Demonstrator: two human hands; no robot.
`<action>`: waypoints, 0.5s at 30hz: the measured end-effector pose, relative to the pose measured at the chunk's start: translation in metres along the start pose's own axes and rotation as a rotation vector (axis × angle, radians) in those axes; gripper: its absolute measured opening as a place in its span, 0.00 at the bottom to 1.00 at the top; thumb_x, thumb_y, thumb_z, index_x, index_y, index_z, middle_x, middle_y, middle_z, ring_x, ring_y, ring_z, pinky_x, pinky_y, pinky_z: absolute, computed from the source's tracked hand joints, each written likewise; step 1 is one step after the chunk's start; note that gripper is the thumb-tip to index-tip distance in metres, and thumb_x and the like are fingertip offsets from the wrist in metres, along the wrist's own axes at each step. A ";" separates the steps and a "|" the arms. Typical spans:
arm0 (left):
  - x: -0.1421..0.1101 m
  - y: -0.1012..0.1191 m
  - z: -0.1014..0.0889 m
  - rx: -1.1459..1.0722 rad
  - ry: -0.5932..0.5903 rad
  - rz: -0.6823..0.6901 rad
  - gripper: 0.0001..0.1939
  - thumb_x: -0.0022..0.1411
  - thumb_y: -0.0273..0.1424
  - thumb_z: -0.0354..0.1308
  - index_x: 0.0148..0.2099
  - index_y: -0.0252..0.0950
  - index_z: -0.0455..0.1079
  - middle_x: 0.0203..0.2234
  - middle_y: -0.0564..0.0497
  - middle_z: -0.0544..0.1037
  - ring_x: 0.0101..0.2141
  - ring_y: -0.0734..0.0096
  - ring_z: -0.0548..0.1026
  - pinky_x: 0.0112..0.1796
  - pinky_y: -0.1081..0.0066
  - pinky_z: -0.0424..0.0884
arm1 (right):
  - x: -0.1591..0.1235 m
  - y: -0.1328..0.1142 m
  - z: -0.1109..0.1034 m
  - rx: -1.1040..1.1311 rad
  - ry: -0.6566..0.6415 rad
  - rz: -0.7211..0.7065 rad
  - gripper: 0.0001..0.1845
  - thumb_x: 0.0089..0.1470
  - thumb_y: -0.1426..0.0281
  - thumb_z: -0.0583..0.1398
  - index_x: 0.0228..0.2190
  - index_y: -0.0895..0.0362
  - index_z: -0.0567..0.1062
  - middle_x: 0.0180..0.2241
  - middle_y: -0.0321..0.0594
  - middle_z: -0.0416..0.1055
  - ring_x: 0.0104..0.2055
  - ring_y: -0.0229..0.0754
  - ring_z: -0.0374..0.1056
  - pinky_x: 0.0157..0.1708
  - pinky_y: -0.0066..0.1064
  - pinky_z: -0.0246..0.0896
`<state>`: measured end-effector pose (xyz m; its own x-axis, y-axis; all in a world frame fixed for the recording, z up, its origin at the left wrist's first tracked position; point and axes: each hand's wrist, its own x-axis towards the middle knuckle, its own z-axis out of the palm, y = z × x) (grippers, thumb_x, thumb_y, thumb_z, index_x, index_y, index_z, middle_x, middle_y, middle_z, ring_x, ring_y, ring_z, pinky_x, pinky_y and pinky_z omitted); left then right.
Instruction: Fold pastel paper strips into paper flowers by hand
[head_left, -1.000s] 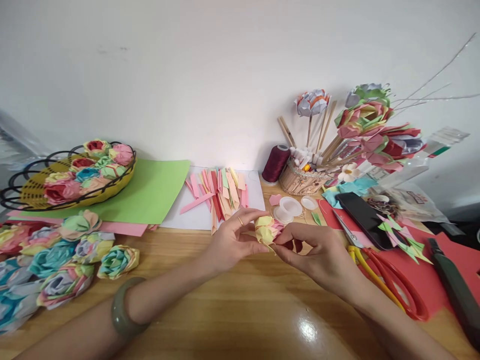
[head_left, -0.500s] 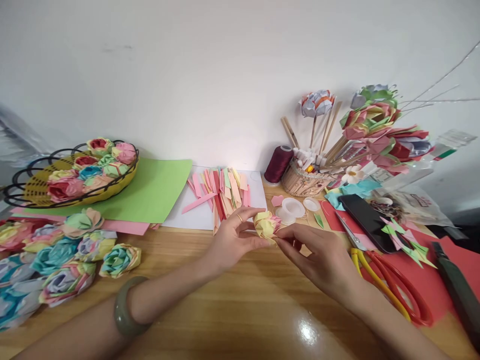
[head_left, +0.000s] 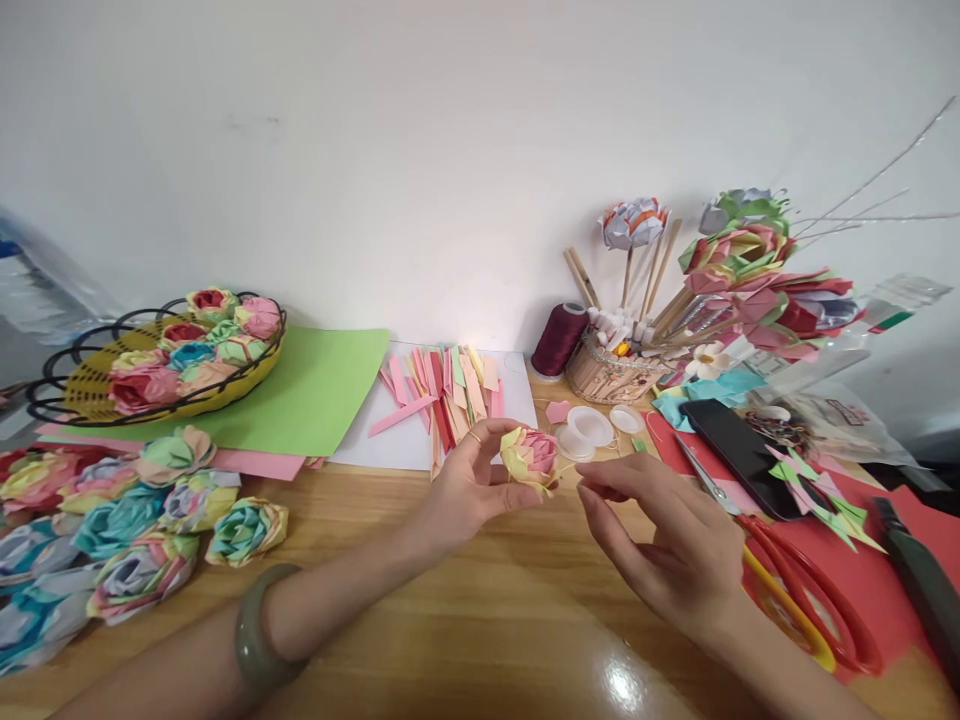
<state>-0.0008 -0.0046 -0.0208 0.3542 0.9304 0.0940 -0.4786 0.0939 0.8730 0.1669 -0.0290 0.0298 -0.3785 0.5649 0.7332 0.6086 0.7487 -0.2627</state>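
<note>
My left hand (head_left: pixel 476 485) is closed around a small paper flower (head_left: pixel 534 455), thumb below and fingers behind it. Pale yellow outer petals wrap the flower's pink folded centre, which faces right. Just to the right, my right hand (head_left: pixel 667 545) is apart from the petals, its thumb and forefinger brought together. A thin pale thread (head_left: pixel 568 466) seems to run from the flower to those fingertips; it is hard to make out. Behind the hands, folded paper strips (head_left: pixel 450 390) in pink, red, peach and green lie on a white sheet (head_left: pixel 360 452).
Finished paper flowers (head_left: pixel 142 590) cluster at left, below a yellow basket (head_left: pixel 82 385) of more flowers. Rightward are a maroon thread spool (head_left: pixel 559 340), a stick holder (head_left: pixel 615 372), small white lids (head_left: pixel 589 428), a phone (head_left: pixel 739 455), scissors (head_left: pixel 847 630) and red paper (head_left: pixel 862 575).
My right hand has drawn away from the flower to the right. The flower has turned so that its pink centre shows more. The whole view has shifted slightly.
</note>
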 end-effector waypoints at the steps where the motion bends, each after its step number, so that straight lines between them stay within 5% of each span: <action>1: 0.000 -0.001 0.000 -0.015 0.007 -0.004 0.26 0.41 0.27 0.67 0.43 0.39 0.61 0.40 0.52 0.71 0.35 0.73 0.71 0.37 0.72 0.67 | 0.000 0.000 0.000 0.009 0.000 -0.017 0.13 0.47 0.80 0.58 0.36 0.56 0.69 0.23 0.36 0.69 0.25 0.36 0.66 0.23 0.26 0.62; 7: -0.001 -0.001 0.001 -0.059 0.024 -0.016 0.27 0.38 0.27 0.69 0.40 0.38 0.60 0.37 0.53 0.71 0.33 0.75 0.71 0.34 0.73 0.66 | -0.004 0.002 0.005 0.041 -0.103 -0.039 0.15 0.50 0.79 0.58 0.40 0.56 0.71 0.27 0.38 0.64 0.26 0.35 0.63 0.22 0.25 0.61; 15: -0.002 -0.001 0.005 -0.061 0.016 -0.017 0.30 0.33 0.27 0.70 0.38 0.38 0.58 0.35 0.54 0.71 0.32 0.75 0.72 0.35 0.72 0.67 | 0.000 0.000 -0.002 0.277 -0.089 0.099 0.07 0.49 0.79 0.58 0.30 0.55 0.69 0.26 0.36 0.64 0.29 0.37 0.62 0.27 0.31 0.61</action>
<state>0.0026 -0.0084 -0.0193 0.3500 0.9340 0.0720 -0.5208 0.1302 0.8437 0.1682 -0.0293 0.0311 -0.3940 0.6588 0.6410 0.4370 0.7477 -0.4999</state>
